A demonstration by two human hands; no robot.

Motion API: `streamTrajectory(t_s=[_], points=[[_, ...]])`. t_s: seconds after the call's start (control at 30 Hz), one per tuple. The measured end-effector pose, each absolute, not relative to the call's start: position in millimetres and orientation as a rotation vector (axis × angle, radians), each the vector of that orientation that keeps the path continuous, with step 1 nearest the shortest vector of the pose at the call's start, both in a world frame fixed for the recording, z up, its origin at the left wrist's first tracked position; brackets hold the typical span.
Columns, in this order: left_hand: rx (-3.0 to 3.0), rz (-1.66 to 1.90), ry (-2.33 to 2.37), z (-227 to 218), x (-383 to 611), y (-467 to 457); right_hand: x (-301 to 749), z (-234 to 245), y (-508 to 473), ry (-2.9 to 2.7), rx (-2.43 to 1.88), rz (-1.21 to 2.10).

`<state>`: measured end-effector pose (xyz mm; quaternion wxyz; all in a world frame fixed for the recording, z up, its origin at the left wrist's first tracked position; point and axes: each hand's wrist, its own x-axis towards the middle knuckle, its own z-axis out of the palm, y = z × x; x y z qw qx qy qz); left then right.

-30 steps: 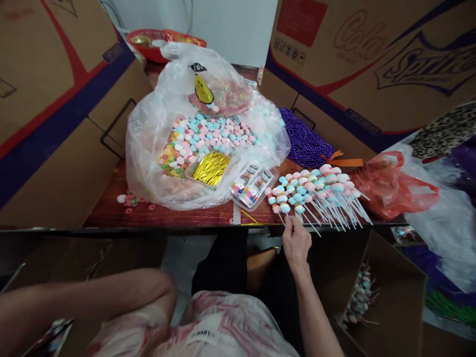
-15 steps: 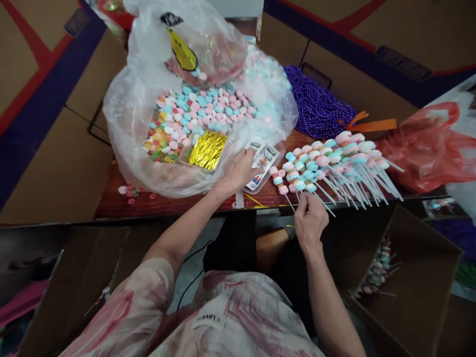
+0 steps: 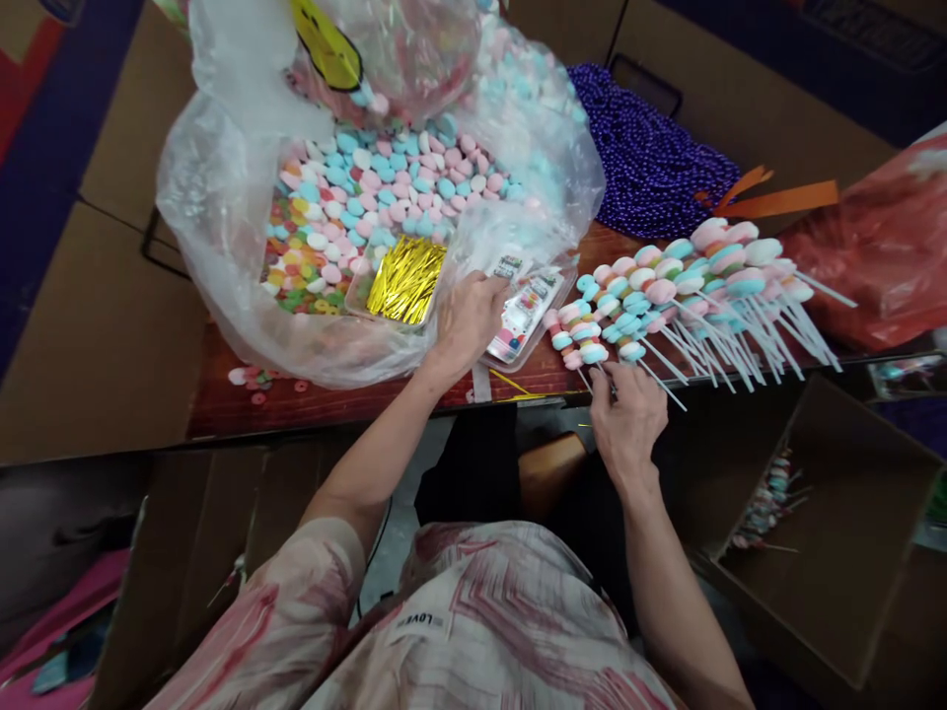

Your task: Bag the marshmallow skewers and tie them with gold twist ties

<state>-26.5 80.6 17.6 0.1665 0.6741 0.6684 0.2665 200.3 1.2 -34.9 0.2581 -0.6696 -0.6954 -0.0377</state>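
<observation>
My left hand (image 3: 468, 320) rests with curled fingers on the edge of a clear plastic tray of small packets (image 3: 527, 308), beside the bundle of gold twist ties (image 3: 405, 281). My right hand (image 3: 627, 412) is at the table's front edge, its fingers pinched round the white stick of a candy skewer (image 3: 588, 350). That skewer lies at the near end of a row of several pink, blue and white candy skewers (image 3: 685, 286). A large clear plastic bag (image 3: 222, 217) of loose pastel candies (image 3: 385, 187) fills the table's left half.
A heap of purple bead strings (image 3: 647, 163) lies behind the skewers, with a red plastic bag (image 3: 884, 256) to the right. A cardboard box (image 3: 829, 532) below the table holds more skewers. Large cardboard cartons (image 3: 96, 296) wall in the red-brown table (image 3: 311, 404). A few candy rings (image 3: 255, 380) lie loose.
My left arm came up from my lap and its hand landed on the packet tray. The right hand stayed at the skewer sticks. The view tilted down and closer.
</observation>
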Motion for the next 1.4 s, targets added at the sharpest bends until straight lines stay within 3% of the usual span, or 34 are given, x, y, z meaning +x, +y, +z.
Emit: streamTrajectory(t_s=[0.1,0.2,0.37,0.53,0.77,1.17,1.4], points=[[1.619,1.141,1.664,20,-27,71,197,-23,-2,-1.863,-1.859,-0.153],[0.955,1.347,1.259,24,-18,54,186,-1,-10,-1.767,-1.785,-0.088],[0.302,1.384,0.862,31,19,13,145,17,-24,-1.502,-1.385,0.651],[0.135,1.341,0.791,30,41,-17,134,6,-24,-1.111,-1.357,0.891],[0.015,1.248,0.896,10,45,-30,166,8,-36,-1.199,-1.401,1.058],[-0.034,1.316,0.934,-3,78,-52,162,-22,-72,-0.887,-1.401,1.027],[0.082,1.259,0.994,-15,72,-60,174,-26,-75,-0.993,-1.523,0.922]])
